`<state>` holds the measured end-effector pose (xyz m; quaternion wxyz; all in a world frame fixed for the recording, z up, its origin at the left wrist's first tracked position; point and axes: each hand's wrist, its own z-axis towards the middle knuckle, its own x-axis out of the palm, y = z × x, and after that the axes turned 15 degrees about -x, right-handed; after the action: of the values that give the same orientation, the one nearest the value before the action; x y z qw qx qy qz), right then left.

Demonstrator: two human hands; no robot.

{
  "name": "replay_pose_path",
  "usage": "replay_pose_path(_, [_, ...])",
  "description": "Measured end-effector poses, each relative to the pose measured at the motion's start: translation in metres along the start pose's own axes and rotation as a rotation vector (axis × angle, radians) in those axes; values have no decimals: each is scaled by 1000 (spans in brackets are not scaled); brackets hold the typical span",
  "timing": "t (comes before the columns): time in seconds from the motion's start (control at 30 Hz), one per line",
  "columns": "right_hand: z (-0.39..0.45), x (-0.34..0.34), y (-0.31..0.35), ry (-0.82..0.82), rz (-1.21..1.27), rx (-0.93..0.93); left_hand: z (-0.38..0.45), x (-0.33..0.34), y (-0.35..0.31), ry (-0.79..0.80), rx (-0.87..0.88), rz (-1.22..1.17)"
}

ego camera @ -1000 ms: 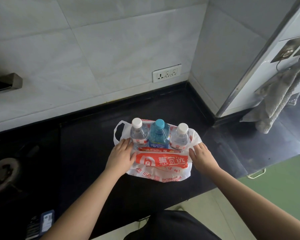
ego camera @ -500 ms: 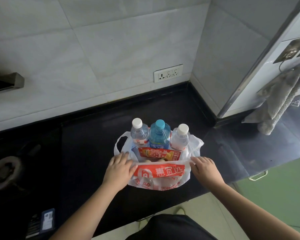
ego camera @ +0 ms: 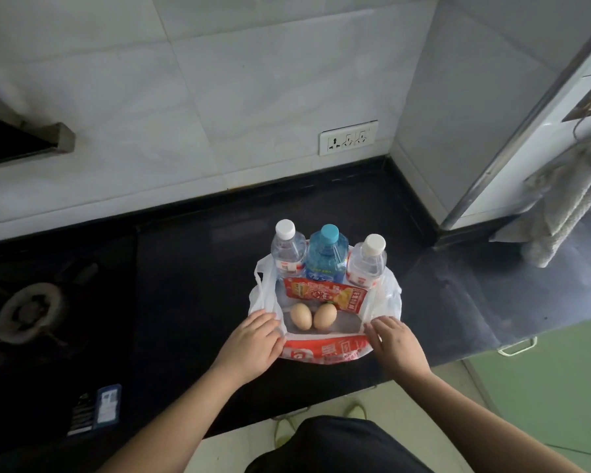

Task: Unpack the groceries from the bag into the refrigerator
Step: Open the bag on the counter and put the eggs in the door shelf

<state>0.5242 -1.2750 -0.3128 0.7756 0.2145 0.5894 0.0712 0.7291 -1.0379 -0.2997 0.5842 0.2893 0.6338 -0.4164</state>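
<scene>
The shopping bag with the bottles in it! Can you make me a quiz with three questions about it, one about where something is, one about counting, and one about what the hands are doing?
1. Where do the two brown eggs lie?
A. on the gas burner
B. inside the white and red plastic bag, in front of the red snack packet
C. on the floor

2. How many plastic bottles stand in the bag?
A. one
B. five
C. three

3. What are the hands doing?
A. holding the bag's front edge down, one at each side
B. lifting a bottle
C. hanging away from the bag

Answers:
1 B, the eggs sit side by side in the bag's open mouth.
2 C, two clear bottles with white caps flank a blue bottle.
3 A, the left hand and right hand rest on the front rim.
</scene>
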Motion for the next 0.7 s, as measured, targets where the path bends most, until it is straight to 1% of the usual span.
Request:
replay_pose_path(0.07, [-4,-1,-5,34,30,136,0,3,0,3,-21,-22])
replay_pose_path(0.17, [-8,-2,-11,109,41,263,-1,10,0,21,-37,-17])
replay_pose_path(0.27, [-8,-1,-11,74,98,390,-6,18,-3,54,-25,3])
replay_pose_path(0.4, [-1,-7,-6,-128,349,680,-10,21,-6,56,-26,27])
replay_pose_path(0.47, [1,-13,-5,-226,412,781,-9,19,-6,63,-29,40])
replay_pose_path(0.6, [5,-33,4,-409,459,847,-4,13,-7,82,-15,70])
replay_pose_path(0.67, [9,-44,13,-511,438,825,-1,9,-9,74,-8,64])
replay_pose_path(0.7, [12,-48,18,-545,410,774,0,7,-11,63,-2,60])
